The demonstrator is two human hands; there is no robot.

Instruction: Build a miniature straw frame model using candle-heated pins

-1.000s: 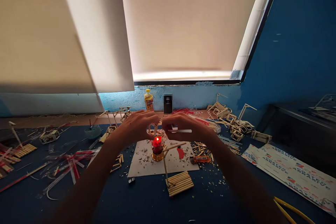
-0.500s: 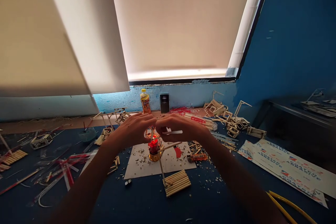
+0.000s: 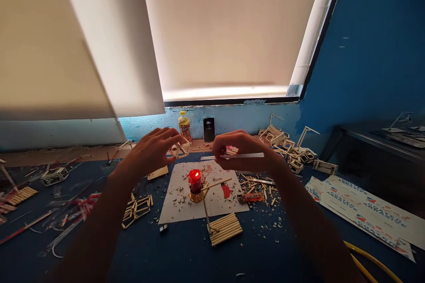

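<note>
My left hand (image 3: 149, 152) is pinched on a small frame of thin wooden sticks (image 3: 181, 148), held up behind and left of a lit red candle (image 3: 195, 180). My right hand (image 3: 244, 152), its fingers curled, grips a thin whitish stick (image 3: 249, 155) lying sideways across the palm. The candle stands in a gold-coloured base on a white sheet (image 3: 179, 212) strewn with small bits. Just in front of it, a flat raft of wooden sticks (image 3: 227, 229) carries an upright post with a sideways arm.
An orange lighter (image 3: 250, 197) lies right of the candle among loose sticks. Stick models (image 3: 299, 159) are piled at the back right, near printed sheets (image 3: 361, 216). A yellow-capped bottle (image 3: 184, 126) and a black box-like object (image 3: 209, 129) stand by the wall. Plastic wrappers (image 3: 79, 208) lie left.
My hands have drawn apart from close together above the candle, the left one moving left with the stick frame, the right one moving right with the whitish stick. The candle is now uncovered.
</note>
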